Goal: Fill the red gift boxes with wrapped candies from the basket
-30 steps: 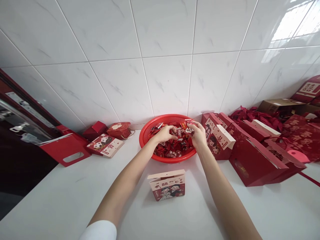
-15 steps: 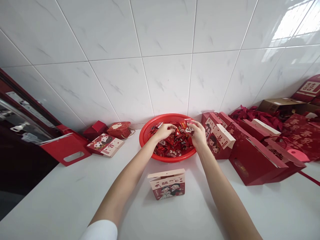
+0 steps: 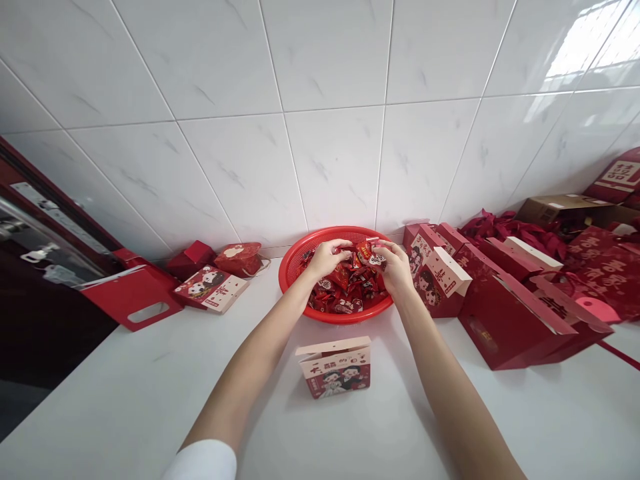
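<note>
A red plastic basket (image 3: 287, 283) holds a heap of small red wrapped candies (image 3: 349, 305). My left hand (image 3: 327, 259) is over the left part of the heap, its fingers bent in a pinch; what sits between them is hidden. At the basket's right side, my right hand (image 3: 397, 268) is closed on wrapped candies (image 3: 373, 257), red with pale and dark print, held between thumb and fingers. In front of the basket, between my forearms, a small gift box (image 3: 337, 370) stands upright on the white table, a cartoon couple on its face and its cream top flap tilted.
On the right stand several red gift boxes (image 3: 510, 320), with red ribbon (image 3: 500, 233) and a cardboard box (image 3: 555, 207) behind. More red boxes (image 3: 210, 287) and a red handled bag (image 3: 133, 297) lie at the left. A tiled wall (image 3: 330, 167) borders the white table (image 3: 150, 393).
My left hand has lifted slightly, its fingers drawn closer together. My right hand has barely shifted and keeps its hold on the candies. The gift box stays put.
</note>
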### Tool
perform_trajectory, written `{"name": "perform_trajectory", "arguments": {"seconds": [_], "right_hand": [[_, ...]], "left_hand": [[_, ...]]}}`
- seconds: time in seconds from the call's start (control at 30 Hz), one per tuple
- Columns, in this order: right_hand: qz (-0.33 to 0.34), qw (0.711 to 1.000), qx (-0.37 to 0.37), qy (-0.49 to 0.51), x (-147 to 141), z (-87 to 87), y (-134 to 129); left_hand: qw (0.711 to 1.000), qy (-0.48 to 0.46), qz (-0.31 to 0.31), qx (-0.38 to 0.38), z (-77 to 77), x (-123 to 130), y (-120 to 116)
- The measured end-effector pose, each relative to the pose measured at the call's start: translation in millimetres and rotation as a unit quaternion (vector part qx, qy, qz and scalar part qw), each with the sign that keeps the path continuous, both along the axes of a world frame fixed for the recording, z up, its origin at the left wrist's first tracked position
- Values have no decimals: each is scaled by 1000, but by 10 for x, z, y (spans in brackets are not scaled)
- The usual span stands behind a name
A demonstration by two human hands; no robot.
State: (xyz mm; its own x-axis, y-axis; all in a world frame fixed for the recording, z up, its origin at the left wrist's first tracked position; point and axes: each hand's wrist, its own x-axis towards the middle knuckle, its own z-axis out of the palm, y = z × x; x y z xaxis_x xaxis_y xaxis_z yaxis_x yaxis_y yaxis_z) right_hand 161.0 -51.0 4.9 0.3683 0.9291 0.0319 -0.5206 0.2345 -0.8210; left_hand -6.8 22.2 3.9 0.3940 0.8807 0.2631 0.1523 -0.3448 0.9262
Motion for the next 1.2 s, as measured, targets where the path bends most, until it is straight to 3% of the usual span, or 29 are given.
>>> {"name": "perform_trajectory", "arguments": {"seconds": [0.17, 0.47, 0.77, 0.93, 1.2], "right_hand": [[5, 1000, -7, 3, -9, 8, -7], [29, 1000, -4, -3, 10, -16, 10], [26, 1000, -11, 8, -6, 23, -10], [29, 999, -10, 9, -9, 31, -12], [25, 1000, 0, 5, -18, 24, -20]], "left_hand": [[996, 58, 56, 44, 72, 8, -43], [987, 133, 92, 20, 107, 25, -91], [965, 236, 87, 70, 148, 18, -183], [946, 269, 108, 143, 93, 22, -195], [940, 289, 56, 172, 70, 58, -227]]}}
